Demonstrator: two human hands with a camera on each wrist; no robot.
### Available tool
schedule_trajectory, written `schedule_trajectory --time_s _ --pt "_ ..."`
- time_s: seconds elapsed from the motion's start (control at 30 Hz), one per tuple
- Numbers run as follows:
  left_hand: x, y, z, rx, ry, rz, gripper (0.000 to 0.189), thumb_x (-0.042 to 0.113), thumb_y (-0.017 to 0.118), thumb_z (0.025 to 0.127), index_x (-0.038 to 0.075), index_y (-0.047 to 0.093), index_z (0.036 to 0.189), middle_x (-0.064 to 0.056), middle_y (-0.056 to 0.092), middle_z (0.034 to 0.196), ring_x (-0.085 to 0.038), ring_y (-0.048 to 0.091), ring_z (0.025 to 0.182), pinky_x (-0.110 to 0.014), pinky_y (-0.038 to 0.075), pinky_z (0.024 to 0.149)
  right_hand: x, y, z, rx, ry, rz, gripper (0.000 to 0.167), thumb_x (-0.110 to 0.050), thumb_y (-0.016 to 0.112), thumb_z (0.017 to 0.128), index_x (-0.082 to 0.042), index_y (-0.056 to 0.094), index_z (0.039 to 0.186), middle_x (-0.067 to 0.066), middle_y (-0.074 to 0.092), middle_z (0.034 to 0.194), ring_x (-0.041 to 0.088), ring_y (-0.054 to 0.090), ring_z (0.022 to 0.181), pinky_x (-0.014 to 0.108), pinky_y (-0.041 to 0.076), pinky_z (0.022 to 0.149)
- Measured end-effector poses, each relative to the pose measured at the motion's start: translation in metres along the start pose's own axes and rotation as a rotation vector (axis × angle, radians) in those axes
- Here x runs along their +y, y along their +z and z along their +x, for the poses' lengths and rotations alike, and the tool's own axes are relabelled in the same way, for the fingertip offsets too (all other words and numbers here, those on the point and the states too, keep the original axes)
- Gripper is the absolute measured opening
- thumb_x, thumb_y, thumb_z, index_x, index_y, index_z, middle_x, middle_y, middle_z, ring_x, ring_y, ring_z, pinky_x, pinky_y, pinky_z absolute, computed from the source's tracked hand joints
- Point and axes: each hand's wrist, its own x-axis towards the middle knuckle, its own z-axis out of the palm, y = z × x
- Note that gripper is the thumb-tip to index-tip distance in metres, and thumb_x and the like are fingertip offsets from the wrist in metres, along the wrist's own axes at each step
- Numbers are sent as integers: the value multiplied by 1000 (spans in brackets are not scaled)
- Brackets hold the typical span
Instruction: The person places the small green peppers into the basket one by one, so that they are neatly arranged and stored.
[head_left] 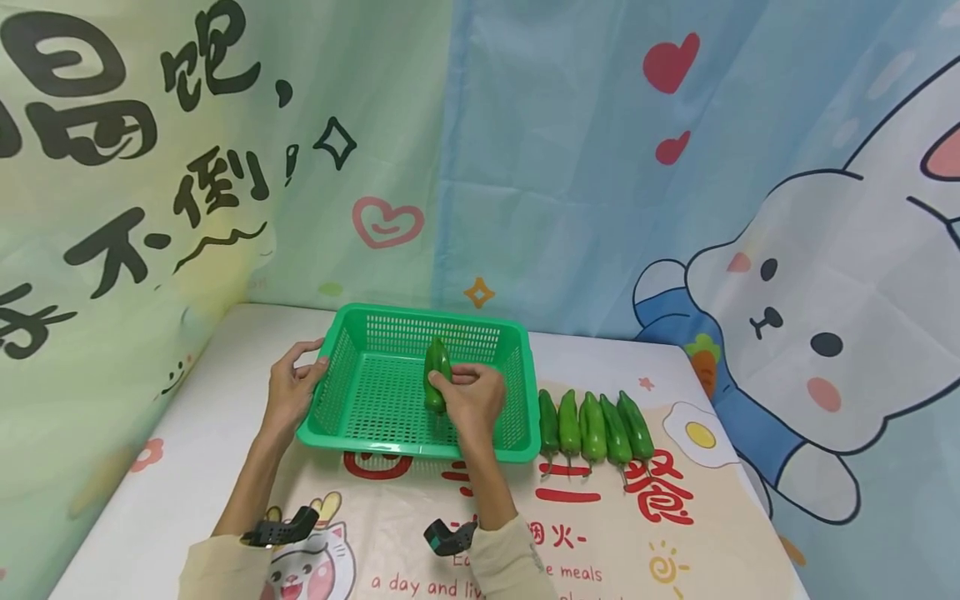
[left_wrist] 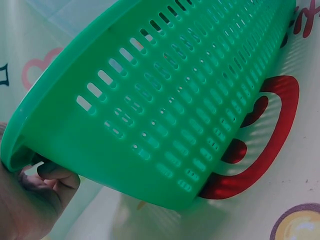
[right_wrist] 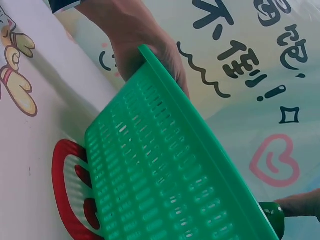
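Note:
A green plastic basket [head_left: 405, 450] with slotted walls stands on the table. At its left side, my left hand [head_left: 294, 387] grips the rim; in the left wrist view, curled fingers [left_wrist: 62, 182] show under the basket's edge. Over the inside of the basket, my right hand [head_left: 476, 404] pinches a long green pepper [head_left: 436, 375] between thumb and fingers, its length pointing away from me. Only one end of this pepper [right_wrist: 275, 217] shows past the rim in the right wrist view. No other pepper shows inside the basket.
Several green peppers [head_left: 592, 427] lie side by side in a row just right of the basket. A printed mat [head_left: 420, 533] with red lettering covers the table. Behind the table hangs a cartoon-printed curtain [head_left: 555, 208].

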Motion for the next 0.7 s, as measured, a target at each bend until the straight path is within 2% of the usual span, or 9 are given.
schedule_trajectory --time_s 0.37,0.57,0.7 --pt "0 0 1 -3 -3 3 44 21 56 116 4 56 156 -32 80 105 -11 73 64 -26 57 60 -5 15 -1 -53 75 -11 27 -15 94 85 2 82 103 21 80 96 30 78 85 42 66 72" --pt "0 0 1 -4 -10 0 44 22 56 116 5 55 157 -33 80 107 -10 73 64 -26 57 60 -7 24 -2 -83 109 -13 28 -13 96 83 5 80 98 21 80 91 29 78 77 40 65 67" --pt "-1 0 1 -2 -10 -2 44 22 56 116 5 55 156 -34 79 107 -9 73 64 -25 57 60 -9 31 -4 -93 113 -11 28 -11 96 81 7 78 95 23 78 94 30 77 76 39 65 66"
